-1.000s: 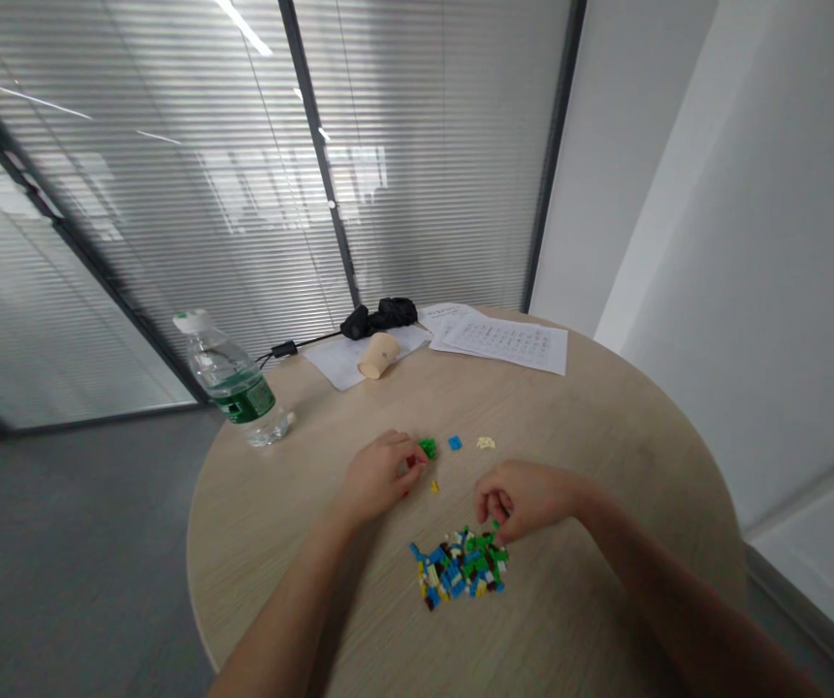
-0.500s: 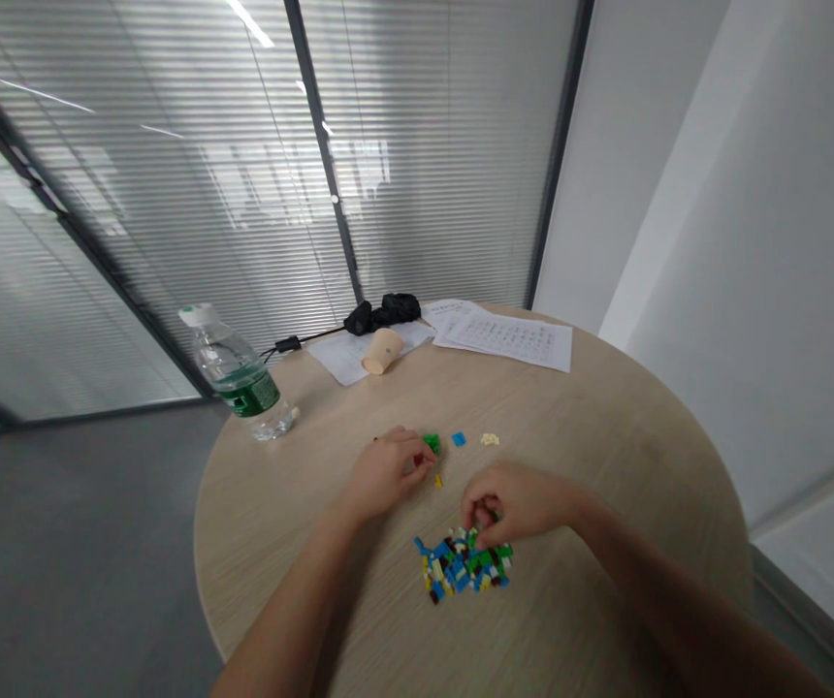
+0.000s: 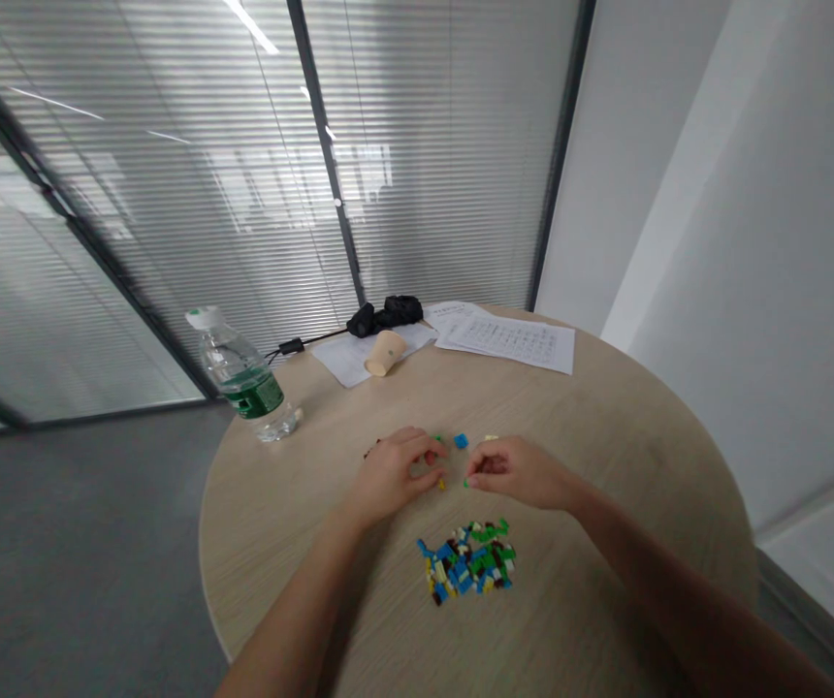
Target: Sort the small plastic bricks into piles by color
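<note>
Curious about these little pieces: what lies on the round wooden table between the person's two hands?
In the head view, a tiny yellow plastic brick lies between the left hand and the right hand.

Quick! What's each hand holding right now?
Left hand: closed, pinching what looks like a small red brick.
Right hand: closed, pinching a small green brick at its fingertips.

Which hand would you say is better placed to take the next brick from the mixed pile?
Probably the right hand: it lies directly beyond the brick pile, while the left hand sits off to the side. Both grips look occupied: a green brick right, a red brick left.
</note>
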Demonstrator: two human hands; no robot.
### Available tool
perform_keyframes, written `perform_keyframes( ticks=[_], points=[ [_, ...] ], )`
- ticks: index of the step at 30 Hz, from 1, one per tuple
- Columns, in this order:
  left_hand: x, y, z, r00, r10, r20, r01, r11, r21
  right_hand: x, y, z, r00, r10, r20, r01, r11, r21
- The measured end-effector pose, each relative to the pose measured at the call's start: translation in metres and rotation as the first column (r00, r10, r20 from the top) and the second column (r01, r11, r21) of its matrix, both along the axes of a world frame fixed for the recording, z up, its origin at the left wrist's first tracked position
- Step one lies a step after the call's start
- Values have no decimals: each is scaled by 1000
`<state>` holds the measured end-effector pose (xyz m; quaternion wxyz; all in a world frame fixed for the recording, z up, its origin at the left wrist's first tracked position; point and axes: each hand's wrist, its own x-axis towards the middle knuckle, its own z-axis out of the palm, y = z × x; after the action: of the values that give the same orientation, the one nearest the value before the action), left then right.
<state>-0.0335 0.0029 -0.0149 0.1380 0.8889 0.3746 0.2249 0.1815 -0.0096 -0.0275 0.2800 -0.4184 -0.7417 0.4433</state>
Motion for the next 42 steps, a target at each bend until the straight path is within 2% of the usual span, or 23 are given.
perform_keyframes(
  ticks=[4, 8, 12, 15, 17, 20, 24, 29, 38, 42],
  points=[
    [7, -4, -3, 997, -52, 55, 49, 997, 60, 0, 5, -1, 984, -94, -153, 82, 993, -83],
    [14, -8, -6, 994, -97, 52, 93, 992, 88, -4, 4, -3, 970, -93, -226, 70, 992, -106],
    [18, -11, -6, 994, -93, 49, 88, 992, 89, -6, 3, -6, 964, -95, -247, 74, 993, -94],
    [18, -7, -9, 997, -31, 67, 25, 996, 87, -4, 5, -6, 972, -112, -206, 96, 992, -83],
    [15, -1, -13, 994, 75, 77, -83, 992, 97, 0, 7, -6, 976, -159, -150, 152, 987, -52],
    [6, 10, -21, 968, 246, 57, -251, 960, 123, 3, 8, -7, 973, -229, -39, 231, 970, 71],
    [0, 20, -29, 937, 350, 9, -348, 929, 127, 4, 5, -5, 964, -228, 137, 198, 959, 202],
    [4, 21, -32, 930, 368, -7, -365, 924, 109, 4, 3, -3, 958, -195, 210, 140, 958, 251],
    [3, 21, -32, 926, 377, -3, -376, 923, 88, 6, 5, -8, 956, -186, 227, 127, 959, 254],
    [2, 20, -30, 930, 367, -9, -365, 927, 79, 8, 5, -6, 954, -143, 264, 82, 970, 227]
  ],
)
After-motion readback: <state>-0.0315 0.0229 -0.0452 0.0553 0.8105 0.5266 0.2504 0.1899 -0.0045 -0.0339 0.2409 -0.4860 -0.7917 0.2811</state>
